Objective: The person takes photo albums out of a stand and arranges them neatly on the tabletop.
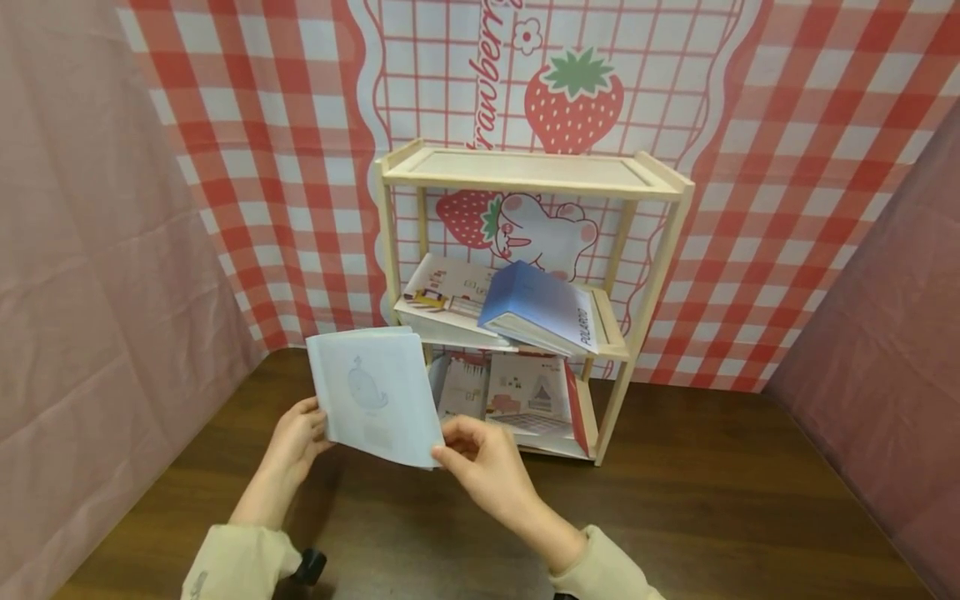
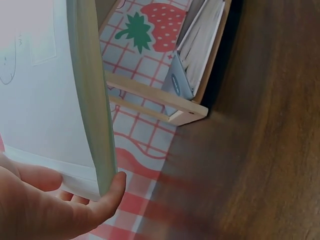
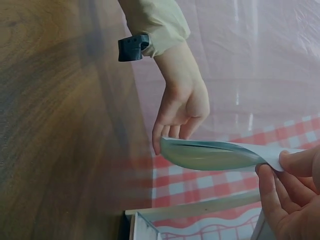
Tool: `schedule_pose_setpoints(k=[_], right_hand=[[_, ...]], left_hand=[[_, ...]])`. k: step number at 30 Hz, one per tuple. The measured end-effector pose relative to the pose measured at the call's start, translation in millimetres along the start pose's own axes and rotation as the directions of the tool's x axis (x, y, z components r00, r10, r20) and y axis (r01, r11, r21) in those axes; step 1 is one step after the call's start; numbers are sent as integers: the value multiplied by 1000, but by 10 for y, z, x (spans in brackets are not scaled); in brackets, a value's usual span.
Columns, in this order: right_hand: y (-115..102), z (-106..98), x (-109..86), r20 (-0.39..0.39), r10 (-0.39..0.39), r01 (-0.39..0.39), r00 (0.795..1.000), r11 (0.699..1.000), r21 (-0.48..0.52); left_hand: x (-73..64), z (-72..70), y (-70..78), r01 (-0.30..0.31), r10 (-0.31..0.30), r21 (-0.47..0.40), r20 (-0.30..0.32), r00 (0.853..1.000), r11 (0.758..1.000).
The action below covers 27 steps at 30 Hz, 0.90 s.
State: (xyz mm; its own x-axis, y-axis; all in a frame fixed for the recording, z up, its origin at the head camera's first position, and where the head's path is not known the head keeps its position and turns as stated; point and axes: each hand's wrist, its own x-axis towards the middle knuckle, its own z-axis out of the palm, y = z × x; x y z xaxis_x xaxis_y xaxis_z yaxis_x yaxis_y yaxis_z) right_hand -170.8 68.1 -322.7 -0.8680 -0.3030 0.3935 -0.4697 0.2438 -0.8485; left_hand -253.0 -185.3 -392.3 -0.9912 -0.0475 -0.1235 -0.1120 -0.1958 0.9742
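Note:
A thin pale-blue notebook [image 1: 375,400] with a whale drawing on its cover is held tilted above the table, in front of the shelf's left side. My left hand [image 1: 292,442] grips its lower left edge, thumb on one face and fingers on the other in the left wrist view. At the lower right corner, my right hand [image 1: 491,471] pinches the cover between thumb and fingers. The right wrist view shows the notebook's page edges [image 3: 215,157] bowed slightly apart between the two hands.
A wooden two-tier shelf [image 1: 525,171] stands against the checked cloth. Its middle board carries a white illustrated book [image 1: 442,296] and a blue book [image 1: 536,300] marked POLAROID, lying tilted. Below are more illustrated books [image 1: 528,396], partly hidden by the notebook. Pink cloth [image 1: 90,250] borders the table.

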Motion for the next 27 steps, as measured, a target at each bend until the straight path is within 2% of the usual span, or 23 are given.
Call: schedule_pose_setpoints(k=[5,9,13,20,27], right_hand=[[137,81,14,8,10,-10,1000,999,42],[307,153,30,9,24,-25,1000,998,51],[389,210,22,14,24,-25,1000,998,50],[446,269,10,0,34,-34,999,998,56],[526,294,-14,-26,70,-69,997,997,35]], left_hand=[[-1,-49,-54,37,-37,-8,3,999,999],[-8,-79,-100,65,-65,-29,10,998,997],[-8,-112,-143,78,-78,-35,19,997,996],[-11,-161,-181,97,-97,7,16,995,995],[9,-144,-195,99,-99,52,-3,995,994]])
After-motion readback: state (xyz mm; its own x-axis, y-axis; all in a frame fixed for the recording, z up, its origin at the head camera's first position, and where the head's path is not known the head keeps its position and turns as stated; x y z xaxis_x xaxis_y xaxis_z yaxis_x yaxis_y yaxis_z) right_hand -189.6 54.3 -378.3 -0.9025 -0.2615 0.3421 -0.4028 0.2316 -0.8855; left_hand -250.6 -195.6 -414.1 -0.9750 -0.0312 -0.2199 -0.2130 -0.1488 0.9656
